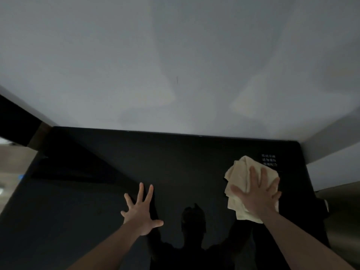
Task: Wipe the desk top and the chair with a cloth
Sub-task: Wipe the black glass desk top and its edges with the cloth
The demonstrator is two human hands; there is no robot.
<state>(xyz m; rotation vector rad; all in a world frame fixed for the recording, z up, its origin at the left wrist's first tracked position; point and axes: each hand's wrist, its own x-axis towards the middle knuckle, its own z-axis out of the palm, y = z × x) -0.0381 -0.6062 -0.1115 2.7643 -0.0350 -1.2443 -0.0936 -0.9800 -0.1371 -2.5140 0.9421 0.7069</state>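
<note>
Under the spread fingers of our right hand (257,191) the cloth (236,176) lies flat on the dark desk top (185,162), our left hand (141,211) rests open and empty, and the chair, unseen, seems still unwiped.

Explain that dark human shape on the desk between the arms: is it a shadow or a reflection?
Head view: probably a reflection, since the glossy black desk top mirrors head and arms below the left hand and right hand; the scene is dim and the crumpled cream cloth slightly soft.
</note>
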